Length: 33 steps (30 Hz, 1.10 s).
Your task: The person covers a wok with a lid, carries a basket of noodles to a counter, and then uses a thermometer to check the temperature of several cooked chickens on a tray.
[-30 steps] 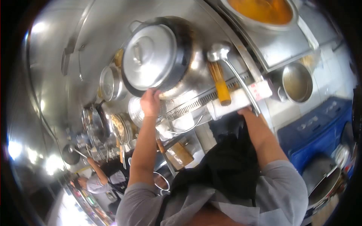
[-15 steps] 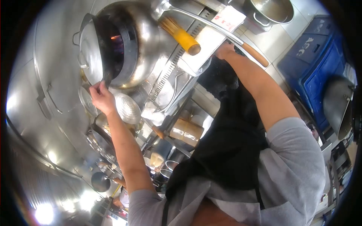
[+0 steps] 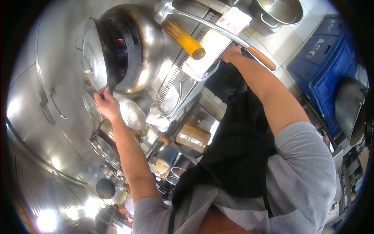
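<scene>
My left hand (image 3: 107, 103) is closed on the lower edge of a dark wok (image 3: 110, 58), with the thumb and fingers pinched together. A round metal lid (image 3: 94, 58) covers the wok, which sits tilted over a large steel stove ring (image 3: 150, 46). A purplish glow shows in the gap beneath the wok. My right hand (image 3: 231, 53) is at the front edge of the counter, beside a white tray (image 3: 200, 68). Its fingers are mostly hidden there, so what they touch cannot be made out. A ladle (image 3: 218, 29) with a wooden handle lies across the tray.
A yellow-handled bamboo brush (image 3: 189, 43) lies near the stove. A perforated strainer (image 3: 131, 114) is below my left hand. A metal pot (image 3: 281, 11) stands at upper right, with blue bins (image 3: 323, 58) and another wok (image 3: 349, 111) further right. A person is partly visible in the background.
The wok and lid have shifted slightly in view, with my left hand still on the edge. The orange flame under the wok now looks dimmer and purplish. My right hand stays nearly in place.
</scene>
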Motion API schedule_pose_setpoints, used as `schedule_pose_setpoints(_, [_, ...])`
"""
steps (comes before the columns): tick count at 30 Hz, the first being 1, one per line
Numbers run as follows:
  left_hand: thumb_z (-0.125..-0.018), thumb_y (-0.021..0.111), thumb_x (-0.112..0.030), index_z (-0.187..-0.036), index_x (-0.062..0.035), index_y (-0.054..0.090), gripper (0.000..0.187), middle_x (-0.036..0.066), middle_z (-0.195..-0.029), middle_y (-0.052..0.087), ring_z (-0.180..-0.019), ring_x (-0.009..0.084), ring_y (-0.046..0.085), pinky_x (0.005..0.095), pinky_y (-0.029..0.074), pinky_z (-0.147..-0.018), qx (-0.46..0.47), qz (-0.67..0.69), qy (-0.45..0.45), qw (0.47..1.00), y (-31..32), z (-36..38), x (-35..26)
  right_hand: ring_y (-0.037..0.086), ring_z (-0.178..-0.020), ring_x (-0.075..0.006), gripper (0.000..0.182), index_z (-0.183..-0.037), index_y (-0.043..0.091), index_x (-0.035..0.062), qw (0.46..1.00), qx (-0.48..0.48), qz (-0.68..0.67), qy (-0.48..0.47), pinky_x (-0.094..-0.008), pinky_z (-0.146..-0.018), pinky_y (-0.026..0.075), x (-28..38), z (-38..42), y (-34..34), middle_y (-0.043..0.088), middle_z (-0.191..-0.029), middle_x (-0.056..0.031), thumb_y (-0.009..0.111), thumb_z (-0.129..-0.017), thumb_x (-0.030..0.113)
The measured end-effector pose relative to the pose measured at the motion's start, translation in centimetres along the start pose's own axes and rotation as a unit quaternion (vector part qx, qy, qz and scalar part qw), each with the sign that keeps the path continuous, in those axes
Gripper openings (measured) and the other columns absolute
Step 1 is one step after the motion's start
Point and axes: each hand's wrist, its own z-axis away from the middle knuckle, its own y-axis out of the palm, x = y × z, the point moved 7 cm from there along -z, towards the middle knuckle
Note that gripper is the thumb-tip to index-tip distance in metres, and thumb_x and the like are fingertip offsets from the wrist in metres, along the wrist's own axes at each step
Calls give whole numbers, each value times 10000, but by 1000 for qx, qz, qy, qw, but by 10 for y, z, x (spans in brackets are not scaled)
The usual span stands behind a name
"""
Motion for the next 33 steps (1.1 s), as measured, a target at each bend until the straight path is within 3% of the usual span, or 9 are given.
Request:
schedule_pose_setpoints(7, [-865,665,-216,-871,-53,616,170,126,-754,657,-671,285,640,379,493,-613,8,17,-17,1000,3,2,1,356,-1359,-257,496,-1405,437,223,1000,-8,25,-6,-407,-1070,345,2,8,-7,387,-1476,-25,427,-947,414])
schedule_pose_setpoints(17, [-864,667,-189,-873,-40,616,158,125,-750,661,-662,274,641,372,496,-610,6,10,-6,1000,1,-1,-1,338,-1374,-219,480,-1401,443,181,998,16,52,-16,-398,-1090,321,7,22,-18,367,-1491,-29,406,-958,363])
schedule_pose_setpoints(19, [-864,666,-186,-874,-40,616,156,126,-748,660,-661,274,640,371,496,-611,1,16,0,1000,-1,-2,0,339,-1373,-214,463,-1394,454,184,998,-18,53,-9,-388,-1084,330,3,11,-12,369,-1490,-31,405,-959,335])
schedule_pose_setpoints(26, [-863,668,-192,-864,-36,614,165,131,-747,658,-660,278,639,371,494,-605,3,8,-5,1000,-4,-4,0,355,-1362,-235,439,-1373,481,185,999,-12,36,-4,-372,-1075,345,3,17,-17,398,-1471,-31,412,-956,303])
schedule_pose_setpoints(33, [-857,678,-211,-862,-36,613,186,125,-743,652,-657,276,629,372,486,-607,5,15,-9,1000,-2,-3,2,381,-1346,-262,426,-1350,509,153,998,4,49,-35,-410,-1082,324,2,12,-13,420,-1455,-53,439,-940,244])
